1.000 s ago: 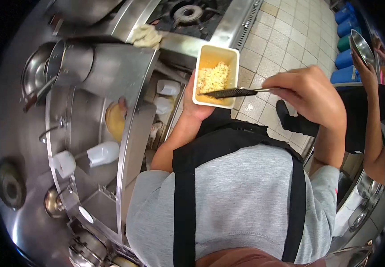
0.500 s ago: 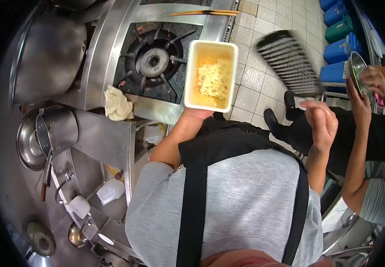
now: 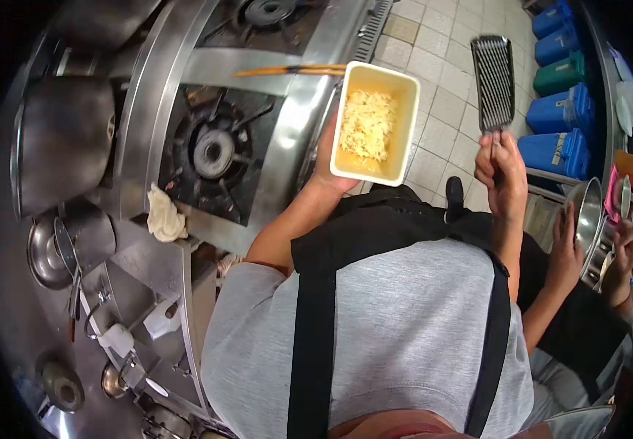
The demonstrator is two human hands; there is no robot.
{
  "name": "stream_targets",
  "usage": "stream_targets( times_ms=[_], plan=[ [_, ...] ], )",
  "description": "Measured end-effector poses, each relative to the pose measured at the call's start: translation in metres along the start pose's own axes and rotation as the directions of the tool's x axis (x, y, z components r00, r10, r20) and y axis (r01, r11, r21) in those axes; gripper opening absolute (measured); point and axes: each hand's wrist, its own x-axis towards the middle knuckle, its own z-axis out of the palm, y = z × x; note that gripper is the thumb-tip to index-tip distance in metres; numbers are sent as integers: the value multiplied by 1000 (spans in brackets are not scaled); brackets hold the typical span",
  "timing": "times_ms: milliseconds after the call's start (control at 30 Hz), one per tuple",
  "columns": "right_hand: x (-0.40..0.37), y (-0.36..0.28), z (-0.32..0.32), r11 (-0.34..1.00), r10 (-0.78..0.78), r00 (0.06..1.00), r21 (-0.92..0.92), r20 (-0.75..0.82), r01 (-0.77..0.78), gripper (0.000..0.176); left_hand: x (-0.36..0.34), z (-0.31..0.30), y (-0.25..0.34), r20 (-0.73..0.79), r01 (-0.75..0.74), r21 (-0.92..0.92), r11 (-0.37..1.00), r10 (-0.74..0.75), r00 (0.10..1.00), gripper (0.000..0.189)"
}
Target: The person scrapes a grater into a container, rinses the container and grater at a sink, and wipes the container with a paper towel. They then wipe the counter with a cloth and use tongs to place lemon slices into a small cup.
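A deep, pale yellow rectangular container (image 3: 411, 110) holds yellowish, crumbly food (image 3: 367, 126). My left hand (image 3: 330, 162) grips it at the side and bottom, with part of the fingers hidden behind it. Raised to the right of the container, my right hand (image 3: 503, 172) is closed round the handle end of a dark slotted spatula (image 3: 493, 82), its ribbed blade pointing up and away over the floor. Wooden chopsticks (image 3: 280, 71) lie on the steel stove top, their right end meeting the container's edge in view.
Gas burners (image 3: 214, 154) and a crumpled cloth (image 3: 164, 215) are left of me, with a large pot (image 3: 65, 143) farther left. At right a co-worker's hand (image 3: 565, 252) holds a metal bowl (image 3: 589, 216). Blue bins (image 3: 554, 152) line the far right.
The container has shifted right in view. The spatula, blurred before, is now sharp and more upright. The chopsticks and stove appear lower and farther left. The co-worker's bowl appears lower.
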Motion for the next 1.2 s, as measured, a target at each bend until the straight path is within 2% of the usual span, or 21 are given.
stream_targets(
  times_ms=[33, 100, 167, 267, 333, 400, 433, 500, 600, 733, 867, 900, 1033, 1100, 1167, 1200],
  plan=[
    [14, -4, -11, 998, -61, 998, -12, -14, 61, 14, 16, 6, -8, -27, -28, 75, 997, 30, 999, 53],
    [40, -10, -26, 987, -130, 990, -106, -61, 123, 17, 48, 12, -21, 17, 60, 56, 997, -61, 998, 53],
    [66, -23, -36, 956, -145, 983, -274, -115, 109, 20, 79, 11, -32, 31, 106, 101, 989, -109, 994, 54],
    [97, -28, -70, 960, -98, 988, -272, -117, 63, 16, 120, 12, -52, 17, 123, 67, 990, -124, 992, 55],
    [113, -35, -82, 891, -170, 978, -442, -117, 102, 18, 145, 21, -67, -22, 119, 117, 986, -117, 993, 54],
    [131, -39, -90, 848, -118, 974, -531, -193, -2, 23, 168, 22, -76, -61, 132, 177, 975, -123, 991, 50],
    [144, -41, -96, 850, -106, 973, -526, -207, -19, 25, 183, 23, -79, -77, 168, 177, 970, -156, 985, 52],
    [169, -41, -104, 859, -72, 967, -507, -243, -64, 30, 214, 30, -82, -140, 153, 231, 961, -123, 982, 51],
    [214, -35, -112, 871, -273, 922, -477, -274, 116, 36, 268, 33, -82, -160, 132, 328, 935, -83, 984, 53],
    [290, -48, -147, 726, -395, 867, -681, -304, 92, 41, 348, 41, -71, -73, 119, 430, 895, -97, 993, 50],
    [340, -102, -154, 612, -328, 869, -784, -371, -104, 49, 421, 78, -62, -28, 64, 518, 853, -57, 998, 52],
    [349, -109, -149, 616, -379, 848, -785, -369, -67, 64, 436, 86, -62, -26, 46, 533, 845, -38, 999, 53],
    [383, -118, -156, 437, -436, 851, -895, -294, -85, 86, 485, 81, -60, -37, 59, 559, 827, -46, 998, 55],
    [401, -112, -167, 433, -470, 849, -901, -240, -16, 88, 503, 83, -58, -63, 67, 547, 835, -38, 997, 55],
    [414, -114, -177, 471, -428, 862, -881, -271, -44, 89, 520, 85, -59, -90, 70, 517, 853, -27, 996, 55],
    [419, -120, -180, 508, -366, 871, -854, -327, -107, 89, 529, 84, -59, -92, 81, 503, 860, -40, 995, 55]
  ],
)
